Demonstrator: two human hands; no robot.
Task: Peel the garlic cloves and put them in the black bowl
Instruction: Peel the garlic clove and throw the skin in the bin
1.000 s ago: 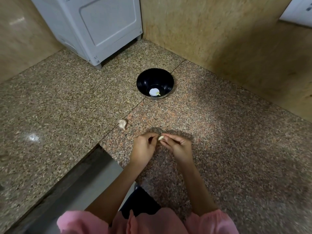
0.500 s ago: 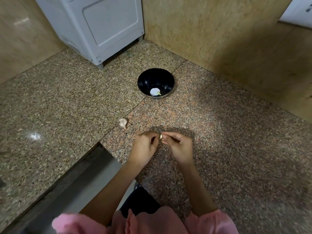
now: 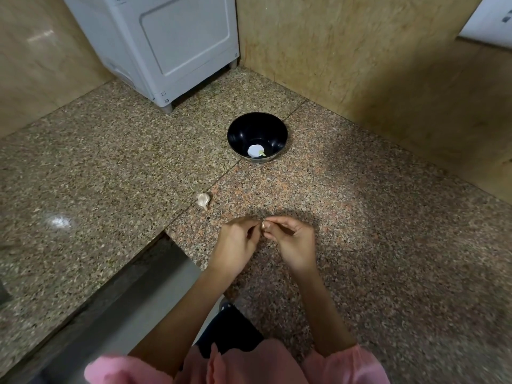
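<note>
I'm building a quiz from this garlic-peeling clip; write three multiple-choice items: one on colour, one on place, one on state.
1. The round glossy bowl is: A black; B red; C white.
2. The loose pale garlic piece lies: A in the bowl; B on the speckled granite counter; C on a plate.
3. The small garlic clove is: A lying loose; B pinched between left hand and right hand; C in the bowl.
A, dark walls; B, it rests on stone; B, both hands' fingertips meet on it.

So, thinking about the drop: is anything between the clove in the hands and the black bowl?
Nothing visible. Only bare counter lies between the clove and the black bowl; the other garlic piece sits off to the left.
</note>
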